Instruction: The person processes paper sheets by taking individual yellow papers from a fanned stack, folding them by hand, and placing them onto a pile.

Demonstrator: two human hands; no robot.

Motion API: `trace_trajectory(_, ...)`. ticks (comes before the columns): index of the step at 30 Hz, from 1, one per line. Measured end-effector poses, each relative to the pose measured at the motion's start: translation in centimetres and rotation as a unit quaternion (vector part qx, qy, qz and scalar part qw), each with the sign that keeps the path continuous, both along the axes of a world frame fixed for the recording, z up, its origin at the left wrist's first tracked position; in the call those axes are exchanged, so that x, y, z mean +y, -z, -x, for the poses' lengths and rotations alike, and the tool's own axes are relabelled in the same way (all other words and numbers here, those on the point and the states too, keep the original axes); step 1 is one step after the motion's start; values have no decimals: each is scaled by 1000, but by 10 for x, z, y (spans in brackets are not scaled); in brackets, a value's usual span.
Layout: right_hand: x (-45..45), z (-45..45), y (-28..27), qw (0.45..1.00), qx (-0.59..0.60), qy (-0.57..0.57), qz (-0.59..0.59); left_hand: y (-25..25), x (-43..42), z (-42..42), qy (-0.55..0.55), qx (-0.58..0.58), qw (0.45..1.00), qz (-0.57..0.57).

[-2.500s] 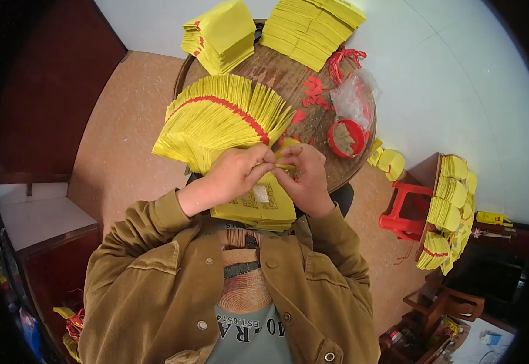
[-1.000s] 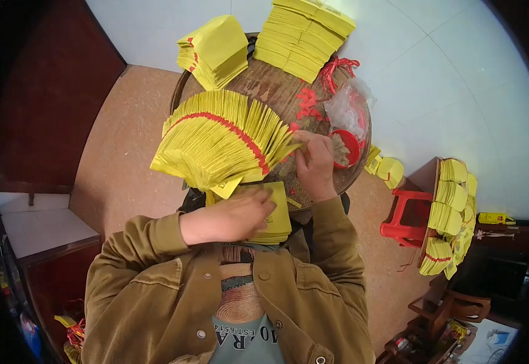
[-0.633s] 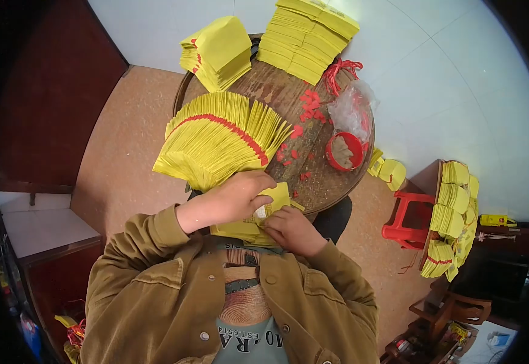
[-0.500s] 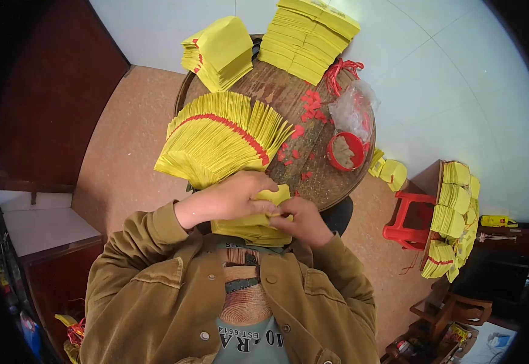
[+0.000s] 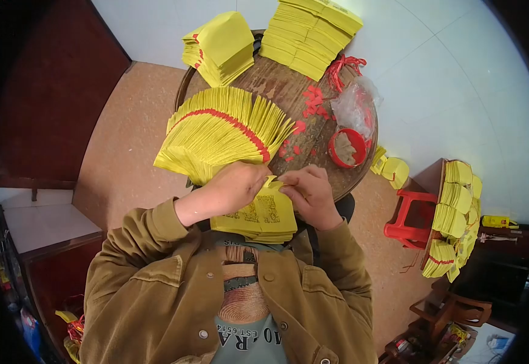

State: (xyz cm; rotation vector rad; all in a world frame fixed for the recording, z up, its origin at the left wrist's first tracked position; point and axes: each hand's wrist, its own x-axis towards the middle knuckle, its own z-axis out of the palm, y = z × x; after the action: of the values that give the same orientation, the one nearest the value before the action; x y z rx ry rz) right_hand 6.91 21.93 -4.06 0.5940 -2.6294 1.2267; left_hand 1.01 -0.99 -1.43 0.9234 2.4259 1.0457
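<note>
Left hand (image 5: 238,185) curls at the folded upper edge of a black-printed yellow paper sheet (image 5: 264,210), its grip hidden; right hand (image 5: 313,194) pinches that edge. Mid-frame, the sheet lies below and between both, neither clearly nearer.

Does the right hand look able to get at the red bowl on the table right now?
Probably yes. The red bowl lies just beyond the right hand, with open tabletop between them; the plastic bag is on its far side. The hand would likely first release the yellow paper it seems to pinch.
</note>
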Motion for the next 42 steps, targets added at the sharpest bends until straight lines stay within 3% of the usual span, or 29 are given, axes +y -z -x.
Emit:
trace_trajectory(4,-6,9,-9,998,41,6,-40,2,-2,4,66,-1,997,-41)
trace_trajectory(10,-8,20,-2,997,57,3,-44,-4,-5,4,74,8,997,-32)
trace_trajectory(12,-1,23,-3,981,-40,138,131,-2,-3,2,21,19,996,-87)
trace_trajectory(14,6,27,-1,906,-138,263,300,1,-2,-2,-35,23,989,-140)
trace_trajectory(15,12,30,9,906,-138,265,298,2,-2,-3,-34,22,989,-142)
trace_trajectory(17,36,44,48,959,-59,252,116,1,-2,-4,-57,24,986,-154)
trace_trajectory(19,54,59,75,971,22,225,-72,1,-2,-4,-83,27,982,-166)
trace_trajectory(20,54,65,75,971,21,224,-75,2,-2,-3,-84,25,982,-169)
trace_trajectory(24,34,89,82,918,165,206,-296,9,-4,-2,-60,32,984,-166)
trace_trajectory(25,33,90,81,919,163,203,-296,10,-5,-2,-63,30,984,-166)
trace_trajectory(30,31,96,69,962,98,191,-169,10,-5,0,-73,29,981,-179)
trace_trajectory(32,35,89,61,976,8,209,-57,4,-4,0,-70,25,986,-150)
trace_trajectory(34,39,78,50,969,-82,227,59,0,-4,0,-62,22,991,-119)
trace_trajectory(39,35,51,-2,945,-140,188,226,9,-3,2,-69,29,984,-163)
trace_trajectory(40,31,45,-10,945,-140,186,230,8,-4,3,-70,30,984,-159)
trace_trajectory(42,21,32,-27,985,-51,115,117,6,-4,3,-62,-2,983,-171)
